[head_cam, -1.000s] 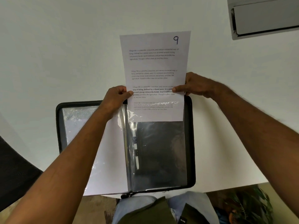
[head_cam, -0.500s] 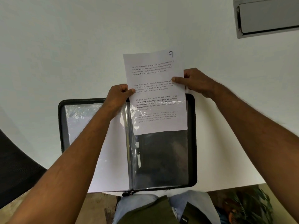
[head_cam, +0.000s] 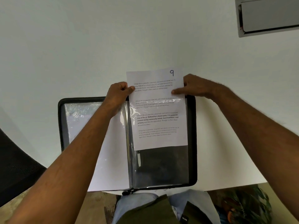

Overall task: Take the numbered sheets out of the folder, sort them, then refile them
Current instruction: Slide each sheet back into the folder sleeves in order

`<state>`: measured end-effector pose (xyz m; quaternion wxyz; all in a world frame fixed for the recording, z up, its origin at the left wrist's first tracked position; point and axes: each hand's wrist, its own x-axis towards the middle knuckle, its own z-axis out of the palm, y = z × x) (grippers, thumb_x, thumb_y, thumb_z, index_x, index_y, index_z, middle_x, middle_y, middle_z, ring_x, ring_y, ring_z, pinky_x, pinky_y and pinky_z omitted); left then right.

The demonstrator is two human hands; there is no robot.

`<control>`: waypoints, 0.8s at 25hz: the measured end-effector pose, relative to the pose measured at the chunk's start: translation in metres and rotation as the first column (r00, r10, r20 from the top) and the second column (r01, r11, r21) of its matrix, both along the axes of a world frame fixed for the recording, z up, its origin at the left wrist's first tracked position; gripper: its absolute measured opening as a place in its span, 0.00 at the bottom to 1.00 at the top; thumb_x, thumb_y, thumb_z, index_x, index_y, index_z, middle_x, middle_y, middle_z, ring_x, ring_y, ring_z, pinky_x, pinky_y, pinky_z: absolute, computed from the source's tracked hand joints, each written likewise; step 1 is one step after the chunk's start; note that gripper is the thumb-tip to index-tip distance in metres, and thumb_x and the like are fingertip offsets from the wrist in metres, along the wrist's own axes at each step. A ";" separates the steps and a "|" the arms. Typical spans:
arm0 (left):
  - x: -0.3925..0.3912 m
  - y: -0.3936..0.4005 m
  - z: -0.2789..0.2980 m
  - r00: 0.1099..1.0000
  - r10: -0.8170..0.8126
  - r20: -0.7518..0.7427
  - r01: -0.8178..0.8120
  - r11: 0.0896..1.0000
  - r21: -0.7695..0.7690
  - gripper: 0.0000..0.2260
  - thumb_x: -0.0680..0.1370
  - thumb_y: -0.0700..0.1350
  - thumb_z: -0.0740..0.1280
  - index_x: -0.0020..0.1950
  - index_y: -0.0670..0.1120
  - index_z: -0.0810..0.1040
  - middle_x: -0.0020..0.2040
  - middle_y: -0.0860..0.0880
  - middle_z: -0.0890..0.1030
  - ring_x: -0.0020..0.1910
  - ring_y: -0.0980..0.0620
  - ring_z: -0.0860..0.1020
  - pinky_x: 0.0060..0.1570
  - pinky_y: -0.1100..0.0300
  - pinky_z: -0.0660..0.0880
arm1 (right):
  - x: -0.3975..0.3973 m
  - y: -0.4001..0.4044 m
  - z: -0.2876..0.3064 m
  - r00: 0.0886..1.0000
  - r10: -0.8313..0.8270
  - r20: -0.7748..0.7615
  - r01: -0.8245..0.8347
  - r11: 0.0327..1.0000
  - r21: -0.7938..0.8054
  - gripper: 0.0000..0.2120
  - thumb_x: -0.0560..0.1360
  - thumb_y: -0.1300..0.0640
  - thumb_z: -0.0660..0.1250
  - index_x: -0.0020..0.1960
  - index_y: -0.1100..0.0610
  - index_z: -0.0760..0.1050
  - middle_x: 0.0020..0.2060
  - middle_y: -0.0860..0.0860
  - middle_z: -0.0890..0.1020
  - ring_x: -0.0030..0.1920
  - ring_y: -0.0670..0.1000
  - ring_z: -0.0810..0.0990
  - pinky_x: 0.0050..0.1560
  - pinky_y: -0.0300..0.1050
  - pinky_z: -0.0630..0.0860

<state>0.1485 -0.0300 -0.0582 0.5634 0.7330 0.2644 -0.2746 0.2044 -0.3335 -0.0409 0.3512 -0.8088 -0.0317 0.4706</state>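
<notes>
A black folder (head_cam: 192,143) lies open on the white table, its clear plastic sleeves spread left and right. A printed sheet marked 9 (head_cam: 158,109) sits partway inside the right-hand sleeve, its top part sticking out past the folder's far edge. My left hand (head_cam: 119,94) pinches the sheet's left edge near the top. My right hand (head_cam: 195,86) pinches the right edge, thumb on the paper. The left-hand sleeve holds a white sheet (head_cam: 113,159), partly hidden under my left forearm.
The white table (head_cam: 80,54) stretches far and left of the folder. A grey tray-like device (head_cam: 268,15) sits at the far right corner. A dark chair (head_cam: 14,167) stands at the left; my lap and a patterned bag (head_cam: 247,206) show below the table's near edge.
The sheet marked 9 has slid down toward me, deeper into the right-hand sleeve. Both hands kept hold of its edges, now gripping nearer its top.
</notes>
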 end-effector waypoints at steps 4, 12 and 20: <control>-0.002 0.004 -0.005 0.989 -0.148 -0.008 0.148 0.987 0.056 0.16 0.80 0.46 0.72 0.50 0.31 0.78 0.52 0.34 0.83 0.50 0.38 0.84 0.60 0.39 0.79 | 0.004 0.005 0.000 0.920 -0.320 0.226 0.277 0.939 0.202 0.14 0.78 0.53 0.72 0.63 0.50 0.79 0.56 0.45 0.84 0.55 0.46 0.82 0.55 0.40 0.76; -0.003 0.004 -0.010 0.980 -0.194 0.054 0.190 0.980 0.066 0.09 0.80 0.43 0.72 0.59 0.45 0.80 0.46 0.46 0.79 0.46 0.48 0.79 0.58 0.47 0.79 | 0.003 0.009 0.000 0.974 -0.035 0.226 0.015 0.996 0.087 0.14 0.80 0.59 0.69 0.61 0.44 0.83 0.48 0.46 0.84 0.52 0.45 0.80 0.55 0.39 0.73; -0.009 0.006 -0.005 0.951 -0.278 0.131 0.275 0.960 0.046 0.04 0.80 0.44 0.71 0.52 0.48 0.87 0.47 0.49 0.86 0.50 0.55 0.82 0.58 0.59 0.76 | -0.006 0.018 0.001 0.975 0.202 0.089 -0.207 0.977 0.053 0.13 0.80 0.60 0.69 0.59 0.46 0.84 0.39 0.39 0.83 0.43 0.39 0.79 0.48 0.35 0.70</control>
